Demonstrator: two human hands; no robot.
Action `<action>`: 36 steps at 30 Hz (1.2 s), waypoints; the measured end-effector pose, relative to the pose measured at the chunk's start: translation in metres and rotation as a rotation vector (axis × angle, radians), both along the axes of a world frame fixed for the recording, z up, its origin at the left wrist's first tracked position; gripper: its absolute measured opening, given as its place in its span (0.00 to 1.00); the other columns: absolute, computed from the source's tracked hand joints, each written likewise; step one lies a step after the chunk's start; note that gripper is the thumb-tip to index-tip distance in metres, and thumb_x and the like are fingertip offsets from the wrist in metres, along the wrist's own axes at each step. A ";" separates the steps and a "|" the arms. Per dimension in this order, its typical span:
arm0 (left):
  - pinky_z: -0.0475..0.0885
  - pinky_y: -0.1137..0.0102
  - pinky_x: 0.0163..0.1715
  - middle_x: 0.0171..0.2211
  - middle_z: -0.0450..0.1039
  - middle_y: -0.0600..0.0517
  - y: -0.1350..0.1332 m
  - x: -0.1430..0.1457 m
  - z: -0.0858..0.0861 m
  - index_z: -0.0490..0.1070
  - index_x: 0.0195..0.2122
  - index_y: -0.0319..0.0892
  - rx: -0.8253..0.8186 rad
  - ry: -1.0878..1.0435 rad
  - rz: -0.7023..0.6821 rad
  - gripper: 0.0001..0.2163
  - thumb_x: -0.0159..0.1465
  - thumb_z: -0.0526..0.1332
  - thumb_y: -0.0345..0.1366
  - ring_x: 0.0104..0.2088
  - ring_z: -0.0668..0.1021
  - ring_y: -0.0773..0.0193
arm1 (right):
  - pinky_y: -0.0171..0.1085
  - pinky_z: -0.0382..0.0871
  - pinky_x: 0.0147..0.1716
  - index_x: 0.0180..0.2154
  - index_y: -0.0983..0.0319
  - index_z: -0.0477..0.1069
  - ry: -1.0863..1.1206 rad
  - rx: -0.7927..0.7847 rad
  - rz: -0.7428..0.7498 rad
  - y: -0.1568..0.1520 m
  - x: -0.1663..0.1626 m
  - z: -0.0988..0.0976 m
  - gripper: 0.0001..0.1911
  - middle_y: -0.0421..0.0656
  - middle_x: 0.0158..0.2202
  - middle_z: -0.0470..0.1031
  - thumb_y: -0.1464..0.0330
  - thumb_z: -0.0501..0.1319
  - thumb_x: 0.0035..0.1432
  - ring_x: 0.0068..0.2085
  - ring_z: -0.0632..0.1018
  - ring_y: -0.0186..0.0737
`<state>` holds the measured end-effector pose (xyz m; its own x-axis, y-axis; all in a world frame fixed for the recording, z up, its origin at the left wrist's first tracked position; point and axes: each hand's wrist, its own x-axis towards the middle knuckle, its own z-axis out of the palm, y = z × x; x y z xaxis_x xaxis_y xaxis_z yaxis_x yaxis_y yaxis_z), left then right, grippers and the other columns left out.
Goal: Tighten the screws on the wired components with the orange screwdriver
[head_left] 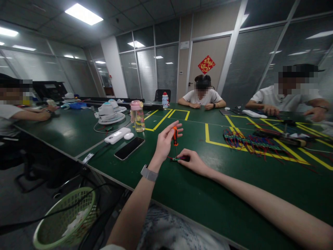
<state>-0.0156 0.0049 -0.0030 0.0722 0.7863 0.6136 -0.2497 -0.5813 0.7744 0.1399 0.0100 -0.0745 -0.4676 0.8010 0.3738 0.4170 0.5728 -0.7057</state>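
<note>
My left hand point(166, 137) is closed around the handle of an orange and black screwdriver point(175, 136), thumb on one side and fingers behind it. The screwdriver stands upright, its thin shaft pointing down at a small green circuit board point(174, 159) with wires on the green table point(161, 180). Whether the tip sits in a screw is too small to tell. Fingertips of my right hand point(191, 160) pinch the board's right end and the wires there, keeping it on the tabletop.
Left of my hands lie a phone point(129, 148), a white power strip point(117, 135) and a round white case point(128, 136). Behind them stand a pink-lidded bottle point(137, 116) and a white fan point(110, 114). Several wired boards point(252, 141) lie right. A green basket point(65, 218) is below; co-workers sit around.
</note>
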 end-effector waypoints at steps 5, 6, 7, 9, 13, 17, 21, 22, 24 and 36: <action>0.71 0.72 0.38 0.38 0.72 0.50 -0.001 0.000 0.000 0.75 0.41 0.43 0.062 0.084 0.256 0.12 0.56 0.65 0.38 0.36 0.75 0.67 | 0.37 0.69 0.37 0.35 0.63 0.76 0.002 0.009 0.014 0.001 0.001 -0.002 0.07 0.43 0.33 0.73 0.71 0.62 0.51 0.35 0.74 0.37; 0.70 0.72 0.38 0.40 0.72 0.50 -0.001 0.000 0.000 0.75 0.40 0.43 0.075 0.107 0.297 0.11 0.56 0.65 0.38 0.37 0.74 0.67 | 0.37 0.69 0.37 0.35 0.63 0.76 0.000 0.010 0.015 0.001 0.001 -0.002 0.08 0.43 0.33 0.73 0.71 0.62 0.51 0.35 0.74 0.37; 0.70 0.73 0.39 0.42 0.71 0.49 -0.001 0.000 0.000 0.75 0.40 0.43 0.080 0.115 0.302 0.10 0.57 0.64 0.38 0.39 0.74 0.66 | 0.37 0.69 0.37 0.35 0.63 0.76 0.000 0.011 0.013 0.001 0.001 -0.002 0.08 0.43 0.33 0.73 0.71 0.62 0.51 0.35 0.74 0.37; 0.70 0.71 0.41 0.48 0.69 0.48 -0.001 0.000 0.001 0.74 0.44 0.45 0.059 0.085 0.202 0.12 0.61 0.59 0.39 0.43 0.74 0.64 | 0.38 0.69 0.37 0.34 0.64 0.76 0.001 0.009 0.013 0.001 0.001 -0.002 0.08 0.44 0.33 0.73 0.71 0.62 0.51 0.35 0.74 0.38; 0.72 0.69 0.39 0.42 0.73 0.48 -0.001 0.002 0.000 0.71 0.48 0.44 0.020 0.036 0.086 0.14 0.61 0.59 0.40 0.39 0.76 0.65 | 0.38 0.69 0.38 0.34 0.63 0.76 0.005 0.007 0.010 0.001 0.001 -0.001 0.07 0.43 0.33 0.73 0.72 0.62 0.50 0.36 0.74 0.38; 0.71 0.72 0.41 0.43 0.71 0.49 -0.001 0.001 -0.001 0.75 0.42 0.44 0.072 0.097 0.253 0.11 0.58 0.63 0.38 0.40 0.74 0.66 | 0.38 0.69 0.38 0.34 0.63 0.77 -0.005 0.015 0.007 0.001 0.001 -0.002 0.07 0.43 0.33 0.73 0.72 0.62 0.51 0.36 0.74 0.38; 0.73 0.68 0.41 0.50 0.68 0.47 0.000 0.002 -0.001 0.70 0.50 0.46 0.025 0.011 0.055 0.14 0.64 0.54 0.39 0.44 0.75 0.63 | 0.38 0.69 0.37 0.34 0.63 0.76 0.001 0.015 0.005 0.002 0.001 -0.003 0.07 0.43 0.33 0.73 0.72 0.62 0.50 0.35 0.74 0.38; 0.73 0.68 0.40 0.49 0.69 0.47 0.000 0.002 -0.001 0.69 0.51 0.46 0.013 -0.004 0.034 0.15 0.64 0.55 0.39 0.43 0.76 0.63 | 0.38 0.70 0.37 0.34 0.63 0.76 0.005 0.014 0.005 0.002 0.001 -0.003 0.07 0.43 0.33 0.73 0.71 0.62 0.50 0.35 0.74 0.38; 0.73 0.69 0.38 0.43 0.72 0.48 -0.001 0.002 -0.001 0.70 0.50 0.45 0.014 0.014 0.093 0.15 0.61 0.59 0.39 0.38 0.76 0.65 | 0.38 0.70 0.37 0.34 0.63 0.76 0.010 0.011 0.008 0.001 0.001 -0.002 0.07 0.43 0.33 0.73 0.71 0.62 0.51 0.35 0.74 0.37; 0.73 0.70 0.35 0.40 0.73 0.47 -0.004 0.003 0.003 0.71 0.47 0.41 0.004 0.018 0.105 0.14 0.63 0.56 0.38 0.35 0.77 0.66 | 0.38 0.71 0.38 0.38 0.63 0.75 0.023 -0.016 0.001 0.001 0.000 -0.002 0.10 0.43 0.35 0.74 0.72 0.61 0.50 0.35 0.75 0.37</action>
